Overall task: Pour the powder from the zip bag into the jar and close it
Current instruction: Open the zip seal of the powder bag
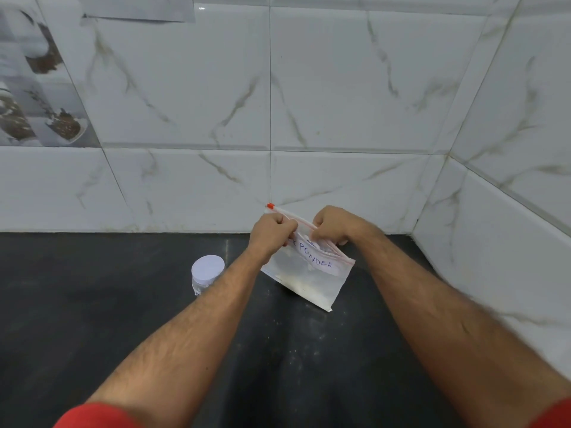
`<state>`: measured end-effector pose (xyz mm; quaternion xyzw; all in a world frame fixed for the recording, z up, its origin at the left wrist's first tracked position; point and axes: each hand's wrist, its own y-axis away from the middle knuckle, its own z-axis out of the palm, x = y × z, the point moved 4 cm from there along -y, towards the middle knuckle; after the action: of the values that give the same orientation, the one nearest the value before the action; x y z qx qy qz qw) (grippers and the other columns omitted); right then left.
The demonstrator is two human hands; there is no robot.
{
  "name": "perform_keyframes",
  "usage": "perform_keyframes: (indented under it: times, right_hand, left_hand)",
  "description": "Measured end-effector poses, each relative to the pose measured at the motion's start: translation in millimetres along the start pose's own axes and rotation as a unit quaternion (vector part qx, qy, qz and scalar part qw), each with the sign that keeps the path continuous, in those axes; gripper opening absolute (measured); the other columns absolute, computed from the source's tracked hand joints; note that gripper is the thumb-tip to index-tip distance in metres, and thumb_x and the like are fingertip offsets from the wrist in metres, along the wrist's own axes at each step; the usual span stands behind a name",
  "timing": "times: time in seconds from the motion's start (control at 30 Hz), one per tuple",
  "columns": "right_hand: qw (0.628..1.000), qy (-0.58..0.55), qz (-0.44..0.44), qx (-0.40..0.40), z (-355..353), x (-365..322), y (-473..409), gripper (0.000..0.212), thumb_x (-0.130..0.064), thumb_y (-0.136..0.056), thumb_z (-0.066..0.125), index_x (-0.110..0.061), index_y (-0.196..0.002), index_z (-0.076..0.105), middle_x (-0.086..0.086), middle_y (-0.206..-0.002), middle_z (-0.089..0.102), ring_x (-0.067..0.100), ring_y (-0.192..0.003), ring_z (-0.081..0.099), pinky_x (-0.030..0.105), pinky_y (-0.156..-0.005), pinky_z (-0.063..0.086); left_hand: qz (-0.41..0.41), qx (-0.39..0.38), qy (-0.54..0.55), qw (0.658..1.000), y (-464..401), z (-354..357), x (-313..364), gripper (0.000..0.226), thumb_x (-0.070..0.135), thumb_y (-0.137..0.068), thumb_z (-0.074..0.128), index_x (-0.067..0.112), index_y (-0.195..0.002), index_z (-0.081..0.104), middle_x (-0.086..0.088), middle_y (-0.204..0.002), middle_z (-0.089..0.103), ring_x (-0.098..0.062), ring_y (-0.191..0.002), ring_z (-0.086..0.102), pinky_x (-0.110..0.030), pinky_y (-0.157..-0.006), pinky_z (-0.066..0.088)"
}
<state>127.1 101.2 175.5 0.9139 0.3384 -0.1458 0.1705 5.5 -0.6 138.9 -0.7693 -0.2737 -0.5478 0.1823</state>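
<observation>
Zip bag (309, 273) upright, zipper edge tilted.

I am standing in a home kitchen. A dark stone countertop (92, 304) runs in front of me, meeting glossy white marble-look wall tiles (340, 88) in the far right corner, and a decorative tile (40, 97) picturing spilled spices sits far left.

left hand (269, 231) + right hand (332, 225) pinch zip bag (312, 274) top edge, held above dark counter (92, 304) | jar (207, 274) lid on, left of bag
</observation>
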Motion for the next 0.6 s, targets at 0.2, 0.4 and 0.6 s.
perform_keyframes:
  times: [0.2, 0.4, 0.6]
  right_hand:
    - [0.980, 0.102, 0.092, 0.145, -30.5, 15.7, 1.7, 0.011, -0.005, -0.085, 0.055, -0.013, -0.084, 0.063, 0.005, -0.087, 0.058, 0.030, -0.086, 0.062, 0.031, -0.070, 0.046]
    - [0.986, 0.017, 0.079, 0.148, -39.9, 17.0, -3.8, 0.019, -0.006, -0.087, 0.055, -0.007, -0.097, 0.071, 0.011, -0.090, 0.071, 0.033, -0.088, 0.070, 0.035, -0.072, 0.056]
    - [0.981, -0.016, 0.080, 0.174, -43.6, 27.6, -4.3, 0.017, -0.004, -0.086, 0.055, -0.008, -0.087, 0.072, 0.010, -0.084, 0.074, 0.032, -0.082, 0.072, 0.041, -0.079, 0.062]
  left_hand:
    - [0.004, 0.021, -0.336, 0.942, -3.9, -35.2, 11.0, 0.025, 0.036, -0.077, 0.061, 0.014, -0.066, 0.063, 0.000, -0.066, 0.064, -0.021, -0.065, 0.058, -0.026, -0.056, 0.041]
    - [0.031, 0.061, -0.419, 0.905, -9.7, -50.3, 30.5, 0.021, 0.033, -0.076, 0.064, 0.013, -0.077, 0.069, 0.002, -0.064, 0.057, -0.026, -0.073, 0.059, -0.027, -0.058, 0.039]
    - [0.020, 0.053, -0.429, 0.901, -17.0, -50.3, 26.4, 0.019, 0.030, -0.075, 0.066, 0.012, -0.080, 0.070, 0.002, -0.064, 0.058, -0.024, -0.070, 0.058, -0.026, -0.057, 0.039]
